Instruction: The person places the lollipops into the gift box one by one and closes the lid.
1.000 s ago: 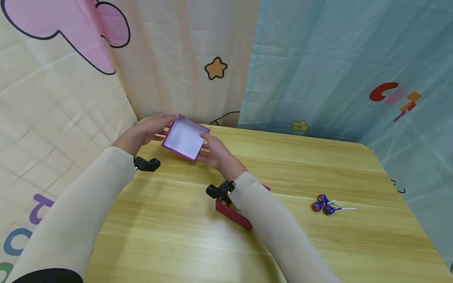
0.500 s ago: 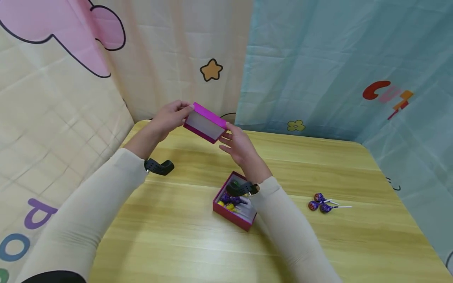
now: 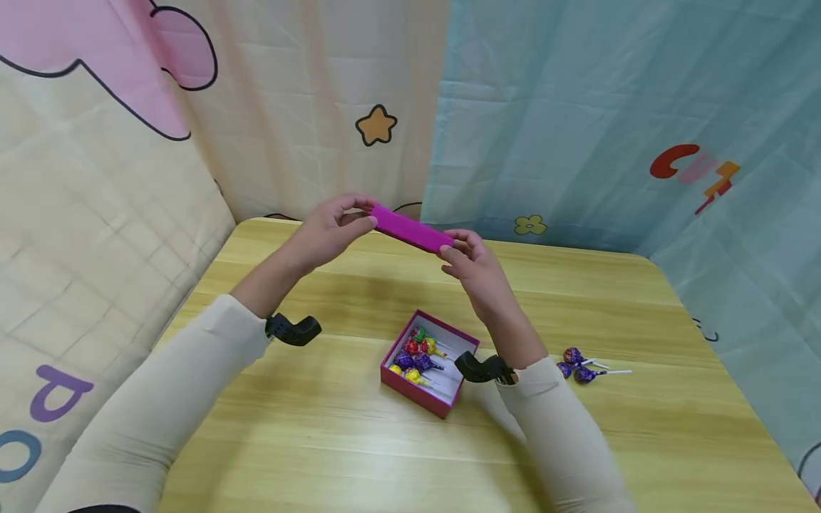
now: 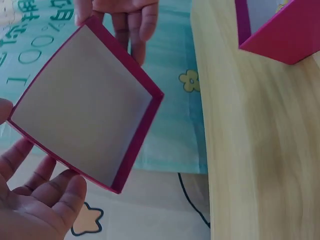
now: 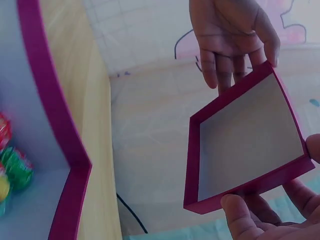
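Observation:
Above the table's far part, my left hand [image 3: 330, 231] and right hand [image 3: 477, 274] hold a magenta box lid [image 3: 412, 229] by opposite ends. The head view shows its side wall; its white hollow inside [image 4: 85, 105] faces the wrist cameras. In the right wrist view, thumb and fingers of each hand pinch the lid's edges. Nearer, on the table, stands the matching box base [image 3: 415, 393], uncovered. Several wrapped lollipops [image 3: 420, 360], green, red, yellow and purple, lie in its left part. Part of the base is hidden behind the right wrist's camera.
Purple-wrapped lollipops [image 3: 582, 372] with white sticks lie loose on the wooden table [image 3: 308, 427], right of the base. Patterned curtains [image 3: 545, 107] hang behind the table and along both sides. A black camera sits on each wrist.
The lid has risen and moved right, turning from its white inside showing to its magenta side wall. Both hands moved with it. The right arm no longer covers most of the base and its lollipops.

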`<action>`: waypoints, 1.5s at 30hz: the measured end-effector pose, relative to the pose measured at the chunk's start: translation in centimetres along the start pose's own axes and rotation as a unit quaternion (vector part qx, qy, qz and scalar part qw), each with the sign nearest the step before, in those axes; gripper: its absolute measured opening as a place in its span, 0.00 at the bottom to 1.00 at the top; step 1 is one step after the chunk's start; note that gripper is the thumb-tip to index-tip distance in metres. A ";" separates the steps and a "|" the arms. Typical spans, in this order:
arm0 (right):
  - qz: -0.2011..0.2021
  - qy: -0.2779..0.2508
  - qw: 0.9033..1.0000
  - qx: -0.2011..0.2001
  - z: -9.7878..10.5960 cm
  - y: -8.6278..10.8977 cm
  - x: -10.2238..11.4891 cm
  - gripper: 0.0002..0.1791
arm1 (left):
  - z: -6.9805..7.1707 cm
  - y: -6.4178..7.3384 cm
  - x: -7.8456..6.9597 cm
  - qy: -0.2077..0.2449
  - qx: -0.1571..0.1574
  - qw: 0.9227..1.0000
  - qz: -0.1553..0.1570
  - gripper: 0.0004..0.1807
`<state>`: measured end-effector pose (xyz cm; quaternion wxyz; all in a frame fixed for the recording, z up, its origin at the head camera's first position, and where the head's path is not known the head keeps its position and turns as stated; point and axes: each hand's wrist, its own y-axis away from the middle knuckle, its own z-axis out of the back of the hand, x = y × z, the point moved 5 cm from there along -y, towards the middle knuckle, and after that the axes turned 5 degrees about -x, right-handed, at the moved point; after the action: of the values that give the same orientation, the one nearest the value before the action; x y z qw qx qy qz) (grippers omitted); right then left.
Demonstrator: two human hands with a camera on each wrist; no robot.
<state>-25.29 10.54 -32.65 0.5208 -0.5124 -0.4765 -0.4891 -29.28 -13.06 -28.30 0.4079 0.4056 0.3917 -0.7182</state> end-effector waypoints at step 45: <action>0.188 0.323 0.927 0.015 4.7 14.5 -4.1 0.24 | -8.5 9.1 3.8 -0.029 0.176 0.972 -0.152 0.22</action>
<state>-11.11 15.26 -37.67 0.7365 -0.3991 -0.1845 -0.5141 -20.10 -9.75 -36.93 0.2274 0.3860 0.3042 -0.8407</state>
